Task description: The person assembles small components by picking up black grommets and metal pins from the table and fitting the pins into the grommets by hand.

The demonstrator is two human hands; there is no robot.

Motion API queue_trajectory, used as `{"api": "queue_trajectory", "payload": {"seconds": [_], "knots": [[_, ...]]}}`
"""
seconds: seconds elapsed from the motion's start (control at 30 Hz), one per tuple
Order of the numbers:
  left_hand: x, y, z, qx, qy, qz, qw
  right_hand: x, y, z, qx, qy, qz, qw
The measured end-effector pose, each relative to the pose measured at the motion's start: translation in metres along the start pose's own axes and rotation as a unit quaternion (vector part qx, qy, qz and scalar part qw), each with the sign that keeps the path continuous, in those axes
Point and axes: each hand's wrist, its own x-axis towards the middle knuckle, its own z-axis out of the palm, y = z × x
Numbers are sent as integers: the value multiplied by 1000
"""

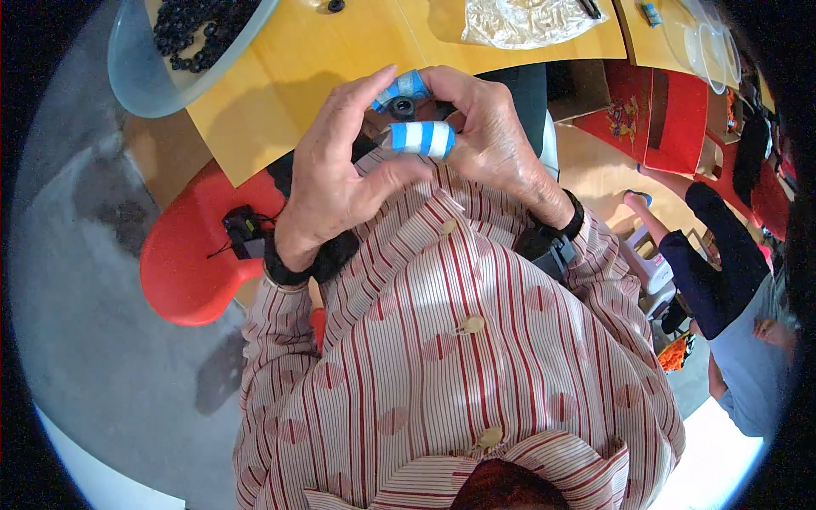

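My left hand and my right hand meet in front of my chest, just below the edge of a yellow table. Between their fingertips sits a small black ring-shaped bead, pinched from both sides. Two fingertips carry blue-and-white striped wraps: one wrap above the bead and another wrap below it. I cannot tell whether a thread runs through the bead. Dark bands circle both wrists over my striped red-and-cream shirt.
A clear bowl with several black beads stands at the table's far left. A crinkled plastic bag lies at the top. A red chair is at my left. Another person sits at the right, near red boxes.
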Motion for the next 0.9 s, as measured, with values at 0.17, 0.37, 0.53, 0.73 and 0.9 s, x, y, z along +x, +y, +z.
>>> {"api": "queue_trajectory", "payload": {"seconds": [0.17, 0.37, 0.53, 0.73, 0.9], "knots": [[5, -6, 4, 22, -2, 3, 1000, 1, 6, -2, -48, 23, -31, 998], [8, -9, 5, 31, 24, 52, 998, 1, 8, -1, -19, 20, -53, 998], [7, -9, 7, 27, 38, 58, 997, -2, -2, 0, 59, 7, 16, 998], [8, -10, 7, 32, 42, 69, 996, -2, -2, 1, 148, -4, 20, 989], [11, -5, 2, 31, 37, 77, 996, -1, -7, -1, 157, -21, 35, 987]]}}
